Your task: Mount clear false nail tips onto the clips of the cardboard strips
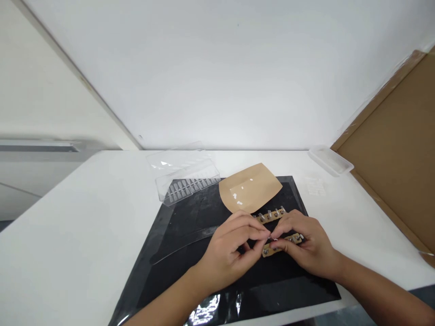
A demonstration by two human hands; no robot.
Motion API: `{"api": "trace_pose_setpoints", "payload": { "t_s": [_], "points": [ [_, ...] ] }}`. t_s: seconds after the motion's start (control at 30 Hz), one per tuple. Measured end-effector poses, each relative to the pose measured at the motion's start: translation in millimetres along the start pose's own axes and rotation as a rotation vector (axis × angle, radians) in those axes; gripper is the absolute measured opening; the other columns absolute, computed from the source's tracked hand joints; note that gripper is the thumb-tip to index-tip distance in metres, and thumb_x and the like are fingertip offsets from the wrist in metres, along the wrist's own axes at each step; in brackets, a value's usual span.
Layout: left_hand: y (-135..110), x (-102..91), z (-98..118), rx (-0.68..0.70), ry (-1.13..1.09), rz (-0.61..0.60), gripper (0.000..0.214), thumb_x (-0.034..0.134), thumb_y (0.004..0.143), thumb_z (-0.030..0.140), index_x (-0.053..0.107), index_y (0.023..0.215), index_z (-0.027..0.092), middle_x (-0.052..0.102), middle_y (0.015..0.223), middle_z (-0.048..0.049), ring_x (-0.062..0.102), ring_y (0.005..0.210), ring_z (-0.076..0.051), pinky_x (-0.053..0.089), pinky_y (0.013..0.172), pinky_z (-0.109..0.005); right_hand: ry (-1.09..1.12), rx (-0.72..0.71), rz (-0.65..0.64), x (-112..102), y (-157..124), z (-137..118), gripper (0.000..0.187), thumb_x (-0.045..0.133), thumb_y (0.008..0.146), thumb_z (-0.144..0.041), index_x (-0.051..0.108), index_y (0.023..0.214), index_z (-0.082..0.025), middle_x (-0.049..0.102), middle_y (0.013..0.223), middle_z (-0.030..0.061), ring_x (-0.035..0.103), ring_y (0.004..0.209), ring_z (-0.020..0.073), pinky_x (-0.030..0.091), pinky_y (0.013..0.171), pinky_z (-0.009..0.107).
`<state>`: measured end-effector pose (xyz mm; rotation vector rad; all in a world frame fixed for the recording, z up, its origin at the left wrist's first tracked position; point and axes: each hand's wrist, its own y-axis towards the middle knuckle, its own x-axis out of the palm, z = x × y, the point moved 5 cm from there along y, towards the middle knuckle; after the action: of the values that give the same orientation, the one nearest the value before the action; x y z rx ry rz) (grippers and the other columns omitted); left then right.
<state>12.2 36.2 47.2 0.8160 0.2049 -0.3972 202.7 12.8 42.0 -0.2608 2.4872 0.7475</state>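
Left hand (229, 256): fingers pinched nearly shut on a tiny metal bit (272, 237), which looks to be held from both sides for steadiness.
Right hand (307, 246): fingers closed on that same bit too.
Just below the fingers: lower studded tan strip (282, 245), kept close by.
Just past the fingers: upper studded tan strip (270, 216).
Farther past: tan card (249, 188), clear plastic tray (186, 183), black mat (190, 217), worktop (68, 226).

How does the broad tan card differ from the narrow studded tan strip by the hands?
The broad, curved tan card is wide and fan-shaped, while the narrow studded tan strip is long and thin. The card shows small white flecks; the strip carries metal studs. The card lies untouched on the black mat; the strip sits under the right hand. Both are tan.
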Motion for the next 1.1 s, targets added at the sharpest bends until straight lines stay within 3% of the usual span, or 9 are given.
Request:
{"api": "trace_pose_setpoints", "payload": {
  "t_s": [0.3,0.57,1.1],
  "points": [
    [-1.1,3.0,-2.8,-0.109,-0.011,-0.001,0.018,0.068,0.090,0.005,0.079,0.099,0.017,0.075,0.088,-0.0102,0.070,0.082,-0.016,0.054,0.048,-0.013,0.122,0.156,-0.022,1.8,0.6,5.4,0.010,0.083,0.092,-0.035,0.077,0.093,-0.027,0.080,0.088,-0.0024,0.073,0.082,0.0146,0.055,0.079,0.030],
    [-5.4,6.2,-7.4,-0.226,-0.049,0.099,0.011,0.072,0.079,0.006,0.077,0.082,0.015,0.068,0.073,-0.0056,0.064,0.063,-0.012,0.046,0.040,-0.010,0.126,0.114,-0.026,3.3,1.8,1.2,0.005,0.081,0.093,-0.030,0.078,0.094,-0.026,0.080,0.089,-0.0010,0.074,0.083,0.0147,0.056,0.079,0.029],
    [-8.3,8.5,-12.3,-0.367,-0.074,0.105,0.011,0.070,0.073,0.008,0.077,0.075,0.015,0.072,0.069,-0.0039,0.066,0.057,-0.011,0.045,0.040,-0.010,0.189,0.141,-0.040,5.5,3.1,0.5,0.008,0.081,0.093,-0.032,0.079,0.092,-0.025,0.081,0.086,0.0009,0.075,0.080,0.0158,0.057,0.078,0.030]
  ]
}}
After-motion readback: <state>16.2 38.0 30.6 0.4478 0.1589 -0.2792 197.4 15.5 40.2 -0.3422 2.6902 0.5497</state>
